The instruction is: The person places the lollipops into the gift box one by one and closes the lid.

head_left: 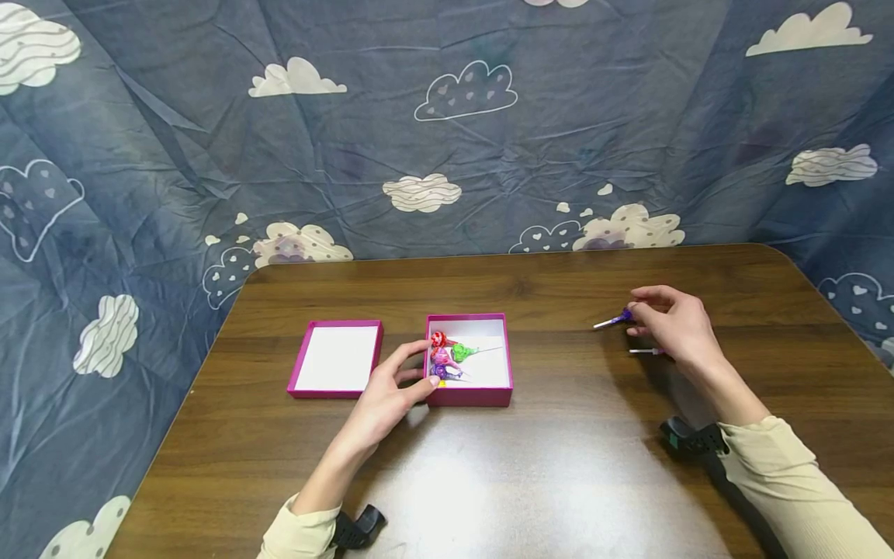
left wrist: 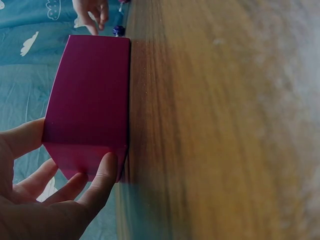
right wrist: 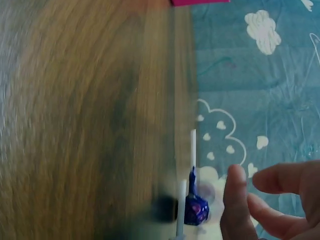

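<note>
An open magenta box (head_left: 469, 397) holds several wrapped lollipops; a red one (head_left: 438, 339), a green one (head_left: 462, 352) and a purple one (head_left: 441, 372) show near its left side. My left hand (head_left: 380, 400) holds the box by its left wall, thumb at the near corner of the rim and fingers against the outside. Over at the right, my right hand (head_left: 677, 326) hovers with fingers bent and apart, just above a purple lollipop (right wrist: 197, 210) lying on the table. A second lollipop's white stick (head_left: 644, 352) pokes out below that hand, which partly hides its head.
The magenta lid (head_left: 324, 394), white inside, lies on the wooden table (head_left: 559, 466) left of the box. A blue cloth (head_left: 377, 155) with white clouds hangs behind the table's far edge. Each wrist wears a black strap with a camera.
</note>
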A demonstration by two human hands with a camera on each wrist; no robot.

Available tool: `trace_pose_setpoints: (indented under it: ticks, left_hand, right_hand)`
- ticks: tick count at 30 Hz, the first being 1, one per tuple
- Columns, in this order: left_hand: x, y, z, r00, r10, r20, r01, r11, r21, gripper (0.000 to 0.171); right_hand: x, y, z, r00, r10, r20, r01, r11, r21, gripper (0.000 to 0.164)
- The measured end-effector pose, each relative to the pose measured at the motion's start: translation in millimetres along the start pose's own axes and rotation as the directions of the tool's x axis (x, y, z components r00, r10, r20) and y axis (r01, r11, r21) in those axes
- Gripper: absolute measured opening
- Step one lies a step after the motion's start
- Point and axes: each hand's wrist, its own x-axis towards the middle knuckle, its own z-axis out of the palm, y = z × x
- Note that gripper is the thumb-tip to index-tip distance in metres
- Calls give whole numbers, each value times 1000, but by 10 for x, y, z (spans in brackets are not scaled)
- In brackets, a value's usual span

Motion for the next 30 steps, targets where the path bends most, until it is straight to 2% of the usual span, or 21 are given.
trace_pose_setpoints:
  ticks: [5, 10, 17, 21, 26, 30]
  left_hand:
    - [2, -2, -6, 1000, -3, -3, 3, 1000, 4, 53]
    - [-2, -16, -4, 1000, 1, -4, -1, 1000, 8, 53]
    - [-8, -17, 9, 1000, -9, -5, 10, 1000, 15, 53]
    - [-7, -16, 11, 1000, -2, 1, 2, 1000, 11, 53]
    - [3, -23, 5, 1000, 13, 6, -13, 1000, 4, 53]
    - [0, -16, -2, 1000, 6, 4, -6, 1000, 0, 53]
  right_hand:
    - [43, 29, 4, 999, -29, 30, 33, 984, -175, 45]
    - [85, 69, 28, 998, -23, 58, 38, 965, -258, 52]
    - [164, 116, 61, 992, 22, 125, 12, 965, -264, 62]
    - [202, 116, 92, 991, 5, 134, 38, 949, -313, 60]
    - [233, 99, 119, 988, 7, 151, 35, 962, -271, 59]
    - [275, 86, 133, 987, -29, 161, 78, 947, -311, 55]
